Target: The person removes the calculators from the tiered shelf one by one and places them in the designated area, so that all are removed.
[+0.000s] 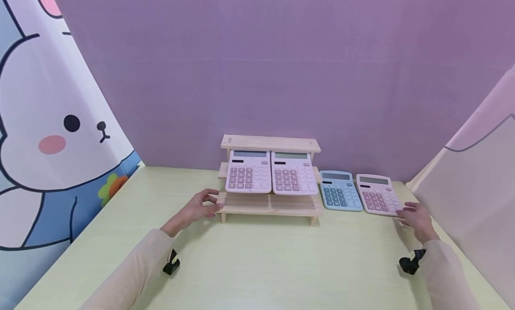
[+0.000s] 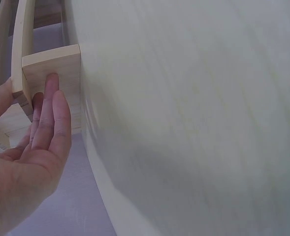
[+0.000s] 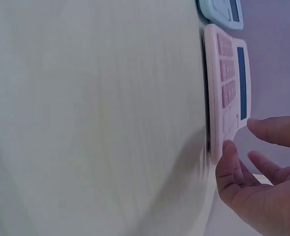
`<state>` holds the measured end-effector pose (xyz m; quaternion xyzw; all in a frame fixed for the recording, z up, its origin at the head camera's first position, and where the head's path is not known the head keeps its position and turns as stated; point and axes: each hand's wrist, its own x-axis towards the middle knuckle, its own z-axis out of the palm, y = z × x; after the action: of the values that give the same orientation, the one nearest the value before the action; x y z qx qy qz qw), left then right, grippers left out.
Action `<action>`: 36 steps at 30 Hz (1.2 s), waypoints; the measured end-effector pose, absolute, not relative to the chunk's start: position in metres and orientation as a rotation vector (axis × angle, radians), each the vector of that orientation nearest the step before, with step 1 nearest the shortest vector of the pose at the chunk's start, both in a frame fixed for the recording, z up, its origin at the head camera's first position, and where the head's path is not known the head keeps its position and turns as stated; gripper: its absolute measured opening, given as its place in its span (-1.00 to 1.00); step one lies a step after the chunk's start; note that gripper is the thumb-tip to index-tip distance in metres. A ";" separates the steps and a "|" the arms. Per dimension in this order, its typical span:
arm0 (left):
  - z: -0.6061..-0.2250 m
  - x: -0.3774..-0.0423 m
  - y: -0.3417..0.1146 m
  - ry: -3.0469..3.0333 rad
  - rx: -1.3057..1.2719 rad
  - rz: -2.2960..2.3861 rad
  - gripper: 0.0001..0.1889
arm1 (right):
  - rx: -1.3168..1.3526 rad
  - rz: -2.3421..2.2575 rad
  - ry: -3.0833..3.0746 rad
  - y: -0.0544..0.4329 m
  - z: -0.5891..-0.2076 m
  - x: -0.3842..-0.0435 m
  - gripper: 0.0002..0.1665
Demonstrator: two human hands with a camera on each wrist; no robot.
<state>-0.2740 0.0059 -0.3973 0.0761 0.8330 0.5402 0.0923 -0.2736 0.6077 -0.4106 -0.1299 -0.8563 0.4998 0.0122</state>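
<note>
In the centre of the head view stands a tiered wooden rack (image 1: 269,207), set on the pale tabletop (image 1: 257,261). Two pale pink calculators lean side by side on it, the left calculator (image 1: 259,185) just beside the right calculator (image 1: 294,189), both with displays uppermost and below the top board.

The left hand (image 1: 197,206) is at the rack's left end, thumb against the lowest board and fingers on the end leg, holding it between them.

Right of the rack, a blue calculator (image 1: 341,197) lies on the tabletop, and beside it, farther right, a pink calculator (image 1: 378,194). The right hand (image 1: 417,218) is at that one's lower right corner, its thumb and fingers apart and loosely bent, a fingertip at the edge.

Both arms wear pale sleeves (image 1: 130,272), with a small black device (image 1: 411,264) beside each wrist. A purple backdrop (image 1: 281,64) fills the upper middle of the frame; a cartoon animal print (image 1: 36,95) covers the left side.
</note>
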 end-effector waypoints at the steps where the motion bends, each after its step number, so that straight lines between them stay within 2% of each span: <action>1: -0.397 -0.274 0.006 2.474 0.225 1.603 -0.37 | -0.386 1.546 -2.671 0.607 -0.411 -0.273 -0.22; 22: -0.397 -0.276 0.006 2.484 0.222 1.591 -0.40 | -0.049 1.371 -2.739 0.569 -0.414 -0.266 -0.38; 36: -0.397 -0.274 0.006 2.475 0.239 1.592 -0.37 | 0.084 1.424 -2.697 0.530 -0.407 -0.264 -0.46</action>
<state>-0.2741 0.0058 -0.3973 0.0807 0.8345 0.5369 0.0946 -0.2636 0.5304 -0.4070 0.0276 -0.8830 0.4663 0.0451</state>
